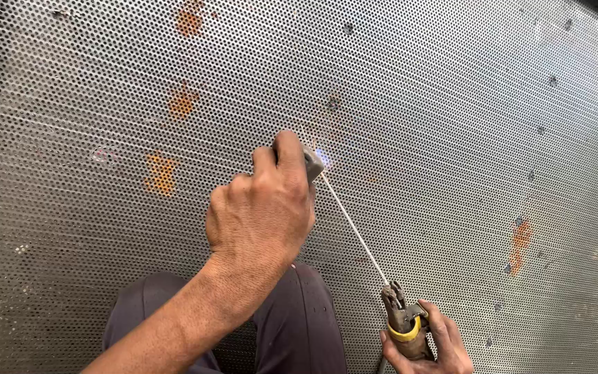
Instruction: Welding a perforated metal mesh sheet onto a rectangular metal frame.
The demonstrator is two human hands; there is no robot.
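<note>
Taking the perforated metal sheet (70,228) as landmark, the left hand (261,208) sits mid-sheet, fingers closed on a small grey metal piece (313,163) pressed flat against it. From that piece the welding rod (354,228) slants down and rightward to the electrode holder (404,322), gripped tightly in the right hand (427,343) at the sheet's lower edge; the left hand is nearer the rod's tip.

Setting: a metalworking or welding shop. You are looking down at a large perforated steel sheet (451,138) that fills the view, marked with orange rust patches (161,173) and dark burn spots (332,104). A welding electrode holder (404,325) with its rod (354,228) confirms it.
</note>
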